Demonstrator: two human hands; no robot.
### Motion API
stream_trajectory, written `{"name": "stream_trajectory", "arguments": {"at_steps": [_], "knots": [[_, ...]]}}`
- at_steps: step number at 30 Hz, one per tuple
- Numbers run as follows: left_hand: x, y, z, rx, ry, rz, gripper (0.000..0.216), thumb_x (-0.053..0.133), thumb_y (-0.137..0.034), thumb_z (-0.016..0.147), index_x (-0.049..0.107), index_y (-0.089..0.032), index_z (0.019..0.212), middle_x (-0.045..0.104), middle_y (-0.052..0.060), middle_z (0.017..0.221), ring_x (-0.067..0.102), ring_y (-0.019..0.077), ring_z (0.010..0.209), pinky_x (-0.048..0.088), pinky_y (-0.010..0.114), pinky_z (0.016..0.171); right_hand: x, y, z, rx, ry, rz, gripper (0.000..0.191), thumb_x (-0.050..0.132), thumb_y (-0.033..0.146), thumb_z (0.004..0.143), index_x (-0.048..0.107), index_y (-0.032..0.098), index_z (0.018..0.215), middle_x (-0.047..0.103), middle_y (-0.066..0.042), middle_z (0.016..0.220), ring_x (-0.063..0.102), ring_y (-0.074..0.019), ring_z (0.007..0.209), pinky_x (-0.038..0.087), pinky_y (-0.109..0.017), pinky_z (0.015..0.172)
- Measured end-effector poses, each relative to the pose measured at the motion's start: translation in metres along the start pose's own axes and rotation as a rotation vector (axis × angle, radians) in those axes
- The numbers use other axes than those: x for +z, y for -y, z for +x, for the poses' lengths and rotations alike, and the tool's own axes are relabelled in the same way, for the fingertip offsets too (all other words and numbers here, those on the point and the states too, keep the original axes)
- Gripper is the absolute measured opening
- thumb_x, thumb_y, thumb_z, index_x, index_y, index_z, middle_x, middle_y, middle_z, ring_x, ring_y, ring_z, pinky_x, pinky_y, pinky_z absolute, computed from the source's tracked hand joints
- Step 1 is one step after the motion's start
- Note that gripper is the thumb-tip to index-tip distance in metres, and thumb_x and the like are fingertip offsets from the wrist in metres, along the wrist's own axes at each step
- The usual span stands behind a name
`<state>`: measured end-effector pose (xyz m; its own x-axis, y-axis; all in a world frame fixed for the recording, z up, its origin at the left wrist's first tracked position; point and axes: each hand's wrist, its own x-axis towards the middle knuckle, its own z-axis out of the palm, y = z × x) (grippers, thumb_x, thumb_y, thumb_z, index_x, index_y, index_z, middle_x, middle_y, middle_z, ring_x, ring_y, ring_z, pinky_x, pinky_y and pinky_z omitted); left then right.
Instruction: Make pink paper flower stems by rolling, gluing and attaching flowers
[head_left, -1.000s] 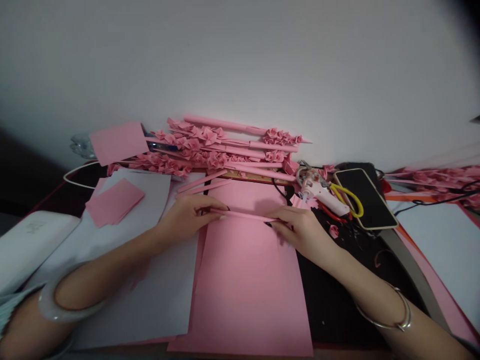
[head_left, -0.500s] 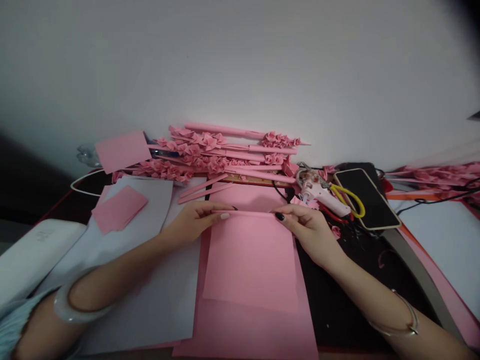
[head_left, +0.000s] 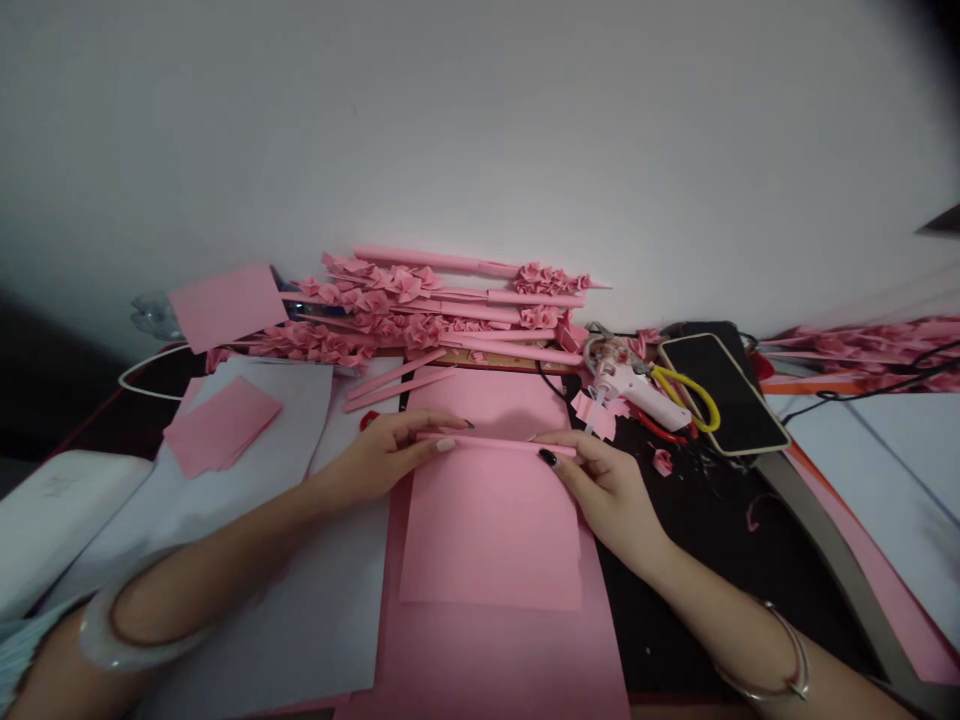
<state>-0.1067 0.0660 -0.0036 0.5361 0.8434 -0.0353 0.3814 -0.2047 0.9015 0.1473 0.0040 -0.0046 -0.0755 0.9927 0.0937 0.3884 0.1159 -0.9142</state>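
Note:
Between my two hands a sheet of pink paper (head_left: 491, 530) has its far edge rolled into a thin tube (head_left: 499, 445). The rest of the sheet lies flat toward me, over a larger pink sheet (head_left: 495, 660). My left hand (head_left: 401, 450) pinches the tube near its left end, thumb in front and fingers behind. Near the right end, my right hand (head_left: 604, 475) closes on the tube in the same way. The tube's right tip shows just past the dark thumbnail.
Pink paper flower stems (head_left: 450, 305) lie along the wall. At right are a hot glue gun (head_left: 637, 390), yellow-handled pliers (head_left: 705, 405) and a phone (head_left: 724, 390). White sheets (head_left: 300, 600) and small pink squares (head_left: 225, 425) lie at left, beside a white box (head_left: 67, 520).
The tube has come slightly toward me and now tilts down to the right. Both hands still grip it. The whole view has shifted a little.

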Motion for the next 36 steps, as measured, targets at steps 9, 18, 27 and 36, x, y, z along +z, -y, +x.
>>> {"name": "stream_trajectory", "arguments": {"at_steps": [9, 18, 27, 36], "knots": [[0.005, -0.004, -0.004, 0.059, 0.015, 0.011, 0.022, 0.051, -0.037, 0.09, 0.065, -0.022, 0.096, 0.07, 0.002, 0.097, 0.063, 0.0185, 0.092, 0.049, 0.028, 0.083, 0.005, -0.001, -0.004, -0.078, 0.043, 0.013, 0.02, 0.045, 0.028, 0.094, 0.049, 0.025, 0.114, 0.059, -0.004, 0.105, 0.058, -0.0147, 0.095, 0.046, -0.026, 0.083], [0.008, -0.003, -0.006, 0.061, 0.02, -0.059, 0.021, 0.055, -0.039, 0.088, 0.062, -0.02, 0.086, 0.065, 0.002, 0.088, 0.06, 0.0161, 0.085, 0.048, 0.025, 0.076, 0.002, -0.002, -0.004, -0.088, 0.182, -0.021, 0.016, 0.039, 0.03, 0.097, 0.044, 0.026, 0.112, 0.057, -0.005, 0.11, 0.055, -0.0159, 0.103, 0.044, -0.028, 0.088], [0.012, -0.009, -0.01, 0.059, 0.013, 0.008, 0.019, 0.052, -0.037, 0.088, 0.057, -0.02, 0.083, 0.063, 0.001, 0.083, 0.057, 0.0144, 0.075, 0.047, 0.025, 0.07, 0.003, 0.001, -0.004, -0.051, 0.139, 0.013, 0.016, 0.044, 0.033, 0.095, 0.052, 0.023, 0.104, 0.06, -0.005, 0.097, 0.058, -0.0173, 0.093, 0.046, -0.029, 0.082], [0.009, -0.006, -0.007, -0.002, -0.005, -0.075, 0.019, 0.057, -0.037, 0.087, 0.065, -0.021, 0.092, 0.067, 0.002, 0.097, 0.061, 0.0168, 0.09, 0.048, 0.026, 0.081, 0.003, -0.001, 0.002, 0.015, 0.014, 0.28, 0.008, 0.068, 0.03, 0.079, 0.068, 0.022, 0.082, 0.07, -0.002, 0.082, 0.064, -0.0156, 0.077, 0.049, -0.026, 0.069]]}}
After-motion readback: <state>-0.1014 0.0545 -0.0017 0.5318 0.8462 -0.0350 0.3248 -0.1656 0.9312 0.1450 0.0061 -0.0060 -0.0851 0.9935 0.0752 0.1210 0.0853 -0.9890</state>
